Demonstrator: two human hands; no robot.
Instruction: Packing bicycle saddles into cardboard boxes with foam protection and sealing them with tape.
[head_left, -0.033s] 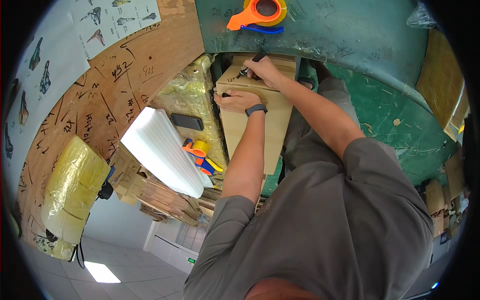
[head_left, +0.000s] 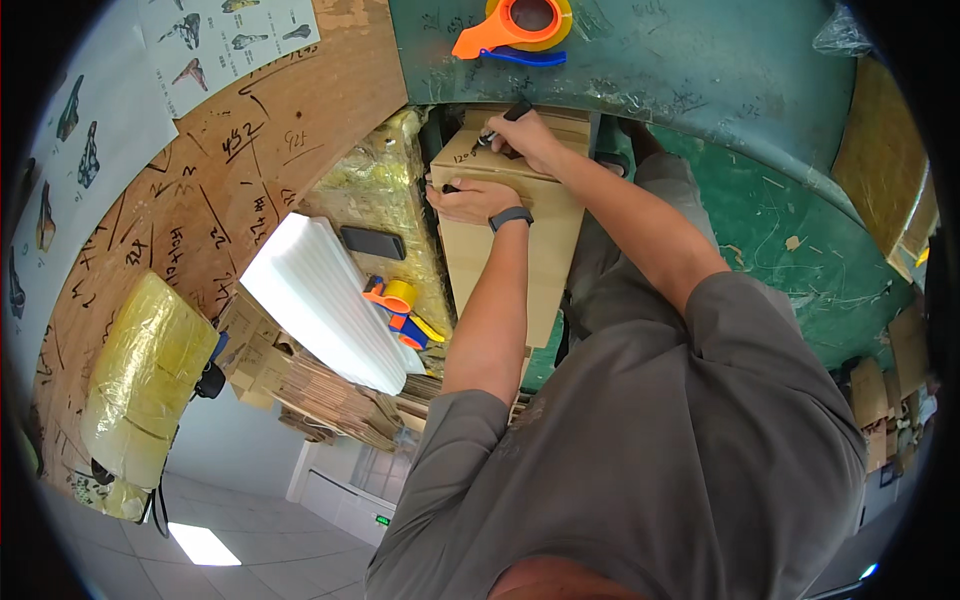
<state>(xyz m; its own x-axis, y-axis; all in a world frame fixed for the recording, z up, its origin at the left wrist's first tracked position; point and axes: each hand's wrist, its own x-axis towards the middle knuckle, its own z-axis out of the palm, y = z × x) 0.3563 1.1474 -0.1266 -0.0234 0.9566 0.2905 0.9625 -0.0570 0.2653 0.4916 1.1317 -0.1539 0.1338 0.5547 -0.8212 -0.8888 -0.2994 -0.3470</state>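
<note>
A tall brown cardboard box (head_left: 520,250) stands against the edge of a green table (head_left: 700,90). My left hand (head_left: 470,200), with a dark wristband, lies flat on the box's top near edge and steadies it. My right hand (head_left: 525,138) grips a black marker (head_left: 503,120) whose tip touches the box top, next to some handwritten marks.
An orange tape dispenser (head_left: 515,22) lies on the green table beyond the box. Left of the box are a yellow-wrapped package (head_left: 385,180), a black phone (head_left: 372,242), a second tape dispenser (head_left: 395,305), white foam sheets (head_left: 325,300), flat cardboard (head_left: 320,395), a yellow-wrapped bundle (head_left: 150,370) and a scribbled brown board (head_left: 200,200).
</note>
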